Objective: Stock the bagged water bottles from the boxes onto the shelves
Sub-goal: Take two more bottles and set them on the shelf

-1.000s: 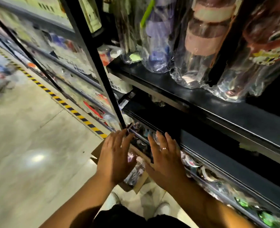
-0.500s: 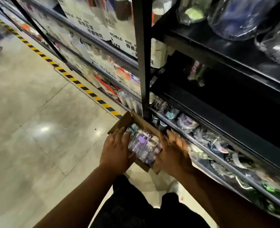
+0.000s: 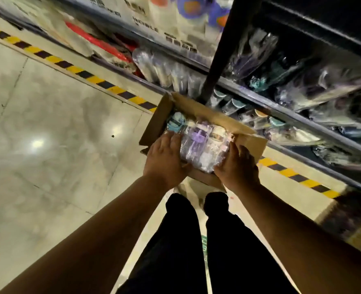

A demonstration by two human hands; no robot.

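Fingers of the left hand point(image 3: 164, 158) and right hand point(image 3: 236, 166) curl loosely against the two sides of a bundle of bagged bottles point(image 3: 203, 145) inside the open cardboard box point(image 3: 251, 143) on the floor, below the lowest shelf point(image 3: 281, 107). A second ago both hands were up at the shelf edge; now they have dropped to the box, likely fetching the next batch to stock.

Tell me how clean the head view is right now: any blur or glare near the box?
Head view: shelves and their bagged stock are smeared by motion blur; the cardboard box and both hands, left and right, read fairly sharp; a lamp glares off the floor; wide-angle bending curves the striped floor tape.
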